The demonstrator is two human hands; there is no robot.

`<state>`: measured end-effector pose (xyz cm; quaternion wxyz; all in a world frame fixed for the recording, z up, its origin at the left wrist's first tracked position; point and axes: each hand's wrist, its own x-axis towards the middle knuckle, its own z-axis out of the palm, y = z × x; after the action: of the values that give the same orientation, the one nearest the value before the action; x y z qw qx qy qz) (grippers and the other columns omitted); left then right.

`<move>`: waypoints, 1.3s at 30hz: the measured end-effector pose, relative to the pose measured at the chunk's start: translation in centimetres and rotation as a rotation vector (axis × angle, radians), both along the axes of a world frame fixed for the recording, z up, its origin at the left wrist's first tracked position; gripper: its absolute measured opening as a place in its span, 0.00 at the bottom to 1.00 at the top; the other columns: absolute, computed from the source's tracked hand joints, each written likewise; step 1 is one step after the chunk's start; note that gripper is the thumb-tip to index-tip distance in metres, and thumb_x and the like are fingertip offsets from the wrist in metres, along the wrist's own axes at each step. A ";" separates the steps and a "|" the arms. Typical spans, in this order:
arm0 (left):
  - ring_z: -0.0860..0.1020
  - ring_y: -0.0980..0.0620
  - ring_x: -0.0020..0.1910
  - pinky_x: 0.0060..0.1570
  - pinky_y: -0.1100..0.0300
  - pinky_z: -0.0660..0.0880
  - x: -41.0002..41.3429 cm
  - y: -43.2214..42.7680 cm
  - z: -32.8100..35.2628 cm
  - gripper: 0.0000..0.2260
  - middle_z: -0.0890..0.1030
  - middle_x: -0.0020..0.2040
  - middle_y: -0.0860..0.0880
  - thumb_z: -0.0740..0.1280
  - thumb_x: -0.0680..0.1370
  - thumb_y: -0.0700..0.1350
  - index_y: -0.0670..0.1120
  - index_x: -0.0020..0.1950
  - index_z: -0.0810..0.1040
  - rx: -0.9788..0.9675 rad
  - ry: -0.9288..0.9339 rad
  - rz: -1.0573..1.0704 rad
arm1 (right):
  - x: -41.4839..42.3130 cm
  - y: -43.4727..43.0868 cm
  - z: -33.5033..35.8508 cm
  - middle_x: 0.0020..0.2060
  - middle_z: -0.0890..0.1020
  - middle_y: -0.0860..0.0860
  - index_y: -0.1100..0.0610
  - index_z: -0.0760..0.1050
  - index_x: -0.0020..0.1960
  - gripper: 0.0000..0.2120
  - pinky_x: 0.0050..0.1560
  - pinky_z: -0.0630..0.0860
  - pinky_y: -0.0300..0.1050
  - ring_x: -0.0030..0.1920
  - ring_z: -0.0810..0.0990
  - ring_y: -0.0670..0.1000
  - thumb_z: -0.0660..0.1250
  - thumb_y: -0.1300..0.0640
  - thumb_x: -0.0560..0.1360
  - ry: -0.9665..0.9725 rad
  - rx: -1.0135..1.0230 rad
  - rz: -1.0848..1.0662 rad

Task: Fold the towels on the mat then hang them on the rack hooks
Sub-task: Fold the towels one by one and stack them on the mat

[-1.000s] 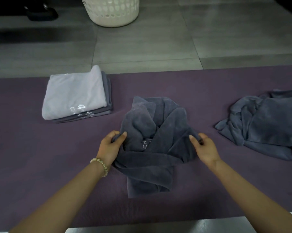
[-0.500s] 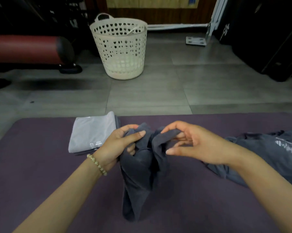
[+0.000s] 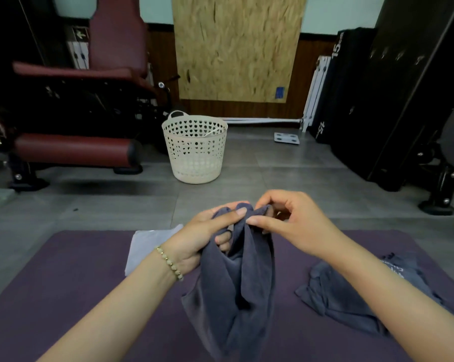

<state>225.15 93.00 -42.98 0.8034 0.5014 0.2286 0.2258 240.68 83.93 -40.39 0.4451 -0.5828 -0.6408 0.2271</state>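
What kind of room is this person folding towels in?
Probably a gym or fitness room. A maroon padded exercise machine stands at the left, a black padded block marked 15 stands at the right, and a purple exercise mat lies on the floor in front.

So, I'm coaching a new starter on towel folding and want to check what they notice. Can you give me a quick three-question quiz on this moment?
1. True or false: the left hand and the right hand both pinch the top of the dark grey towel, which hangs down between them.
2. Where does the white basket stand relative to the purple mat? A) on it; B) on the floor beyond it; C) under it.
3. Fill in: the crumpled towels lie on the mat to the person's ____.

Key: 1 true; 2 B; 3 right.
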 end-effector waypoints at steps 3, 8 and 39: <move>0.61 0.60 0.18 0.21 0.70 0.61 -0.9 -1.3 1.7 0.08 0.64 0.25 0.52 0.70 0.70 0.46 0.44 0.44 0.77 0.002 0.005 0.086 | -1.0 -1.6 1.5 0.33 0.81 0.51 0.55 0.75 0.46 0.04 0.42 0.75 0.38 0.36 0.79 0.43 0.70 0.58 0.74 -0.041 -0.032 0.030; 0.64 0.60 0.20 0.22 0.68 0.63 -2.6 -3.2 3.4 0.11 0.68 0.36 0.48 0.67 0.76 0.44 0.41 0.56 0.78 0.045 -0.018 0.185 | -2.8 -4.0 4.1 0.30 0.83 0.49 0.55 0.79 0.43 0.03 0.39 0.76 0.36 0.34 0.81 0.44 0.68 0.57 0.75 0.020 -0.022 0.027; 0.68 0.56 0.21 0.30 0.62 0.69 -5.8 -4.3 5.0 0.08 0.73 0.24 0.52 0.66 0.78 0.48 0.46 0.44 0.79 0.445 0.138 0.275 | -4.0 -5.6 3.8 0.32 0.76 0.53 0.56 0.77 0.40 0.05 0.37 0.78 0.36 0.30 0.78 0.45 0.69 0.60 0.74 0.100 -0.058 -0.087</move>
<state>219.30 88.68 -38.01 0.6176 0.6442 0.2933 0.3428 236.73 78.28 -36.57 0.4688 -0.6109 -0.5849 0.2548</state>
